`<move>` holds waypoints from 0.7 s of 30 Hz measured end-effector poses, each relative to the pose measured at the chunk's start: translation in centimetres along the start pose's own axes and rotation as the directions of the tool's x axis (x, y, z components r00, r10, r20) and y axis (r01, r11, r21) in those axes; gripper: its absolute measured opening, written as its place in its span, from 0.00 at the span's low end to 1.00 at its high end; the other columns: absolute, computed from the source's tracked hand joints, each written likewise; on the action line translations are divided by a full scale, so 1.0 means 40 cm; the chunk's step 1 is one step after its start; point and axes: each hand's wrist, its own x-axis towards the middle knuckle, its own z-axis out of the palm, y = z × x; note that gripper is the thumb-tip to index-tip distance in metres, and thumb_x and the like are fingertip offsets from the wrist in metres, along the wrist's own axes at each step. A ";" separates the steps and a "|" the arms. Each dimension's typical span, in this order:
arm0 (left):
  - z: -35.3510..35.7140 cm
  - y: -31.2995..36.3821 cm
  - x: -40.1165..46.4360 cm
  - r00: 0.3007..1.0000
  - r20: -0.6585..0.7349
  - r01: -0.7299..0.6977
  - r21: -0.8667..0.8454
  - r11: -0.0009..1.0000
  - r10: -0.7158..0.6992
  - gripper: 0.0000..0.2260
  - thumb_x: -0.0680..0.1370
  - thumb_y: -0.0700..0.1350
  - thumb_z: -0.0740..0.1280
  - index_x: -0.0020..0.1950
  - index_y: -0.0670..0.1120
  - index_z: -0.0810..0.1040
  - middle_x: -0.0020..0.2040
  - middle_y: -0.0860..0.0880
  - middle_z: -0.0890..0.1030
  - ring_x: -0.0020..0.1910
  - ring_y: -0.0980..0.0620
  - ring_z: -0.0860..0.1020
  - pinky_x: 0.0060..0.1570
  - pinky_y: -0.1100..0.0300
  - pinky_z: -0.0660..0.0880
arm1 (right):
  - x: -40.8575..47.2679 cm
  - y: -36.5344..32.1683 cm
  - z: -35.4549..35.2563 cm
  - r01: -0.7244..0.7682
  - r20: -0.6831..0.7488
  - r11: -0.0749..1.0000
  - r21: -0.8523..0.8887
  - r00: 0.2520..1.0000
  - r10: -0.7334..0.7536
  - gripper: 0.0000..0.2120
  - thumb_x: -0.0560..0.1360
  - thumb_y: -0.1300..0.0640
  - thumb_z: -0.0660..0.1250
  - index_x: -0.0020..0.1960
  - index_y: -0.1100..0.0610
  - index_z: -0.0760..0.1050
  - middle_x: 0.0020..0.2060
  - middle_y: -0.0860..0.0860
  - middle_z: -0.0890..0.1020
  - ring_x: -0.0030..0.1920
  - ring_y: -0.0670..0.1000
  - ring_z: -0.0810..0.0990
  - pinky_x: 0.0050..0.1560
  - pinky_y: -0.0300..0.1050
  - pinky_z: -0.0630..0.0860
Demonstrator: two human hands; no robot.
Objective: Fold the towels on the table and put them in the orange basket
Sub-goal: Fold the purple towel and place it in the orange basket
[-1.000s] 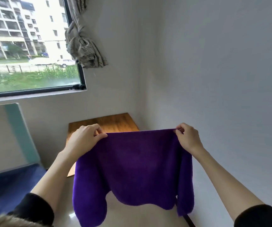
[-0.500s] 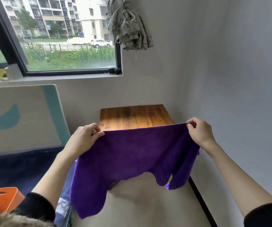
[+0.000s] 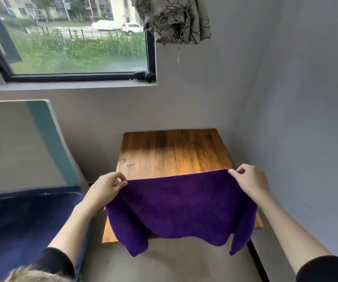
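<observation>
Left hand point(image 3: 105, 190), right hand point(image 3: 251, 183) pinch purple towel point(image 3: 180, 208) corners, outstretched.

towel point(image 3: 181, 208) x1 | hands x2: L point(image 3: 106, 188), R point(image 3: 249, 181) | table point(image 3: 174, 151) x1

**Purple towel held up over the table**

Holding a purple towel point(image 3: 181, 208) stretched out by its top edge — left hand point(image 3: 105, 189) pinching one corner, right hand point(image 3: 249, 181) pinching the other. Hanging loose below, bottom edge wavy, side flaps drooping lower than the middle. Wooden table point(image 3: 174, 151) right behind it, pushed into the corner of grey walls. Window point(image 3: 78, 37) up top left with grass, a fence and parked cars outside — patterned curtain point(image 3: 174, 17) bunched up beside it. Blue cushion point(image 3: 28, 216) down on the left, black sleeves at both wrists' far ends.
</observation>
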 end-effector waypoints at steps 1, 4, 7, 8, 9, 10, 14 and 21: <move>0.008 -0.008 0.033 1.000 0.009 0.000 0.012 1.000 -0.001 0.04 0.77 0.47 0.66 0.43 0.54 0.75 0.42 0.50 0.78 0.44 0.50 0.76 0.46 0.57 0.71 | 0.027 -0.003 0.019 -0.001 0.010 1.000 -0.025 1.000 0.001 0.13 0.74 0.45 0.67 0.40 0.55 0.75 0.36 0.50 0.77 0.37 0.52 0.72 0.34 0.40 0.64; 0.043 -0.029 0.119 1.000 0.006 0.010 0.011 1.000 -0.010 0.01 0.76 0.45 0.67 0.46 0.51 0.79 0.41 0.52 0.76 0.43 0.51 0.74 0.44 0.59 0.68 | 0.104 -0.009 0.071 -0.008 0.042 0.996 -0.090 0.999 0.012 0.13 0.75 0.45 0.66 0.43 0.56 0.76 0.38 0.52 0.79 0.37 0.51 0.71 0.32 0.39 0.63; 0.076 -0.037 0.209 0.999 0.015 0.034 -0.006 0.999 -0.034 0.02 0.75 0.46 0.68 0.43 0.52 0.78 0.37 0.56 0.73 0.41 0.52 0.73 0.43 0.59 0.67 | 0.197 -0.014 0.115 -0.004 0.049 0.990 -0.143 0.999 0.011 0.14 0.75 0.45 0.66 0.44 0.56 0.77 0.42 0.53 0.81 0.39 0.53 0.73 0.36 0.40 0.65; 0.085 -0.041 0.243 0.999 0.019 0.047 -0.012 0.999 -0.046 0.03 0.75 0.46 0.68 0.42 0.53 0.77 0.37 0.56 0.73 0.41 0.52 0.73 0.43 0.58 0.68 | 0.227 -0.017 0.132 -0.004 0.056 0.986 -0.169 0.998 0.013 0.14 0.75 0.45 0.66 0.45 0.56 0.78 0.43 0.54 0.82 0.40 0.54 0.75 0.38 0.40 0.65; 0.094 -0.046 0.280 0.998 0.018 0.058 -0.013 0.998 -0.058 0.03 0.75 0.47 0.68 0.42 0.54 0.77 0.37 0.55 0.74 0.41 0.52 0.73 0.43 0.57 0.69 | 0.257 -0.020 0.150 -0.003 0.060 0.980 -0.197 0.998 0.016 0.14 0.75 0.45 0.65 0.46 0.56 0.78 0.45 0.54 0.82 0.42 0.54 0.76 0.39 0.40 0.65; 0.103 -0.052 0.320 0.998 0.017 0.068 -0.008 0.998 -0.068 0.03 0.75 0.47 0.69 0.42 0.53 0.77 0.38 0.54 0.75 0.41 0.51 0.74 0.44 0.57 0.70 | 0.289 -0.021 0.169 -0.004 0.063 0.975 -0.223 0.998 0.019 0.14 0.75 0.44 0.65 0.46 0.55 0.78 0.45 0.54 0.82 0.42 0.54 0.75 0.40 0.40 0.65; 0.157 -0.065 0.488 0.998 0.041 0.054 0.029 0.998 -0.055 0.03 0.76 0.48 0.68 0.44 0.50 0.78 0.41 0.53 0.76 0.44 0.50 0.74 0.47 0.54 0.73 | 0.423 -0.017 0.255 -0.017 0.095 0.968 -0.250 0.995 0.042 0.10 0.76 0.49 0.64 0.46 0.56 0.78 0.49 0.56 0.80 0.48 0.57 0.77 0.47 0.45 0.70; 0.221 -0.105 0.741 0.994 0.068 0.078 0.151 0.985 -0.089 0.07 0.76 0.52 0.67 0.45 0.50 0.78 0.47 0.49 0.81 0.49 0.47 0.78 0.47 0.54 0.74 | 0.611 -0.021 0.395 0.005 0.163 0.959 -0.283 0.986 0.043 0.09 0.78 0.54 0.62 0.50 0.56 0.78 0.50 0.57 0.79 0.52 0.60 0.77 0.52 0.50 0.70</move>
